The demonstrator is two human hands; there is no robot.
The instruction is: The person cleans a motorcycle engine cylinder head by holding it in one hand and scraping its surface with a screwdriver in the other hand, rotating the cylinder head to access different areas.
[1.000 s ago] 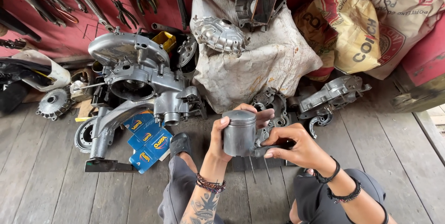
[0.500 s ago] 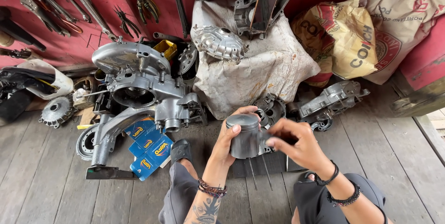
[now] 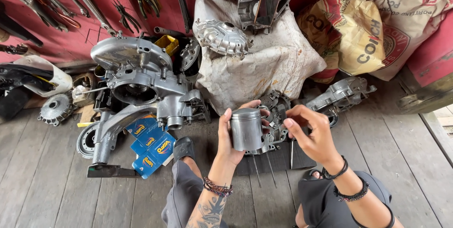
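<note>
Piston [image 3: 246, 130] in left hand [image 3: 232, 143] (perhaps steadied)

- Piston [image 3: 246, 130]: dull silver-grey metal, plain, with thin darker ring lines near the top.
- Left hand [image 3: 232, 139]: forearm has a dark tattoo pattern; wrist has beaded bracelets in dark red and black.
- Right hand [image 3: 315, 136]: black bands at the wrist.
- Engine casing [image 3: 141, 84]: grey, with darker grimy patches.
- Small boxes [image 3: 152, 145]: bright blue with yellow and white marks.
- Cloth sack [image 3: 271, 65]: dirty off-white, stained.
- Paper bag [image 3: 351, 39]: tan-yellow with dark lettering and red print.
- Wall [image 3: 56, 34]: red.
- Floor [image 3: 56, 190]: weathered grey planks.
</note>
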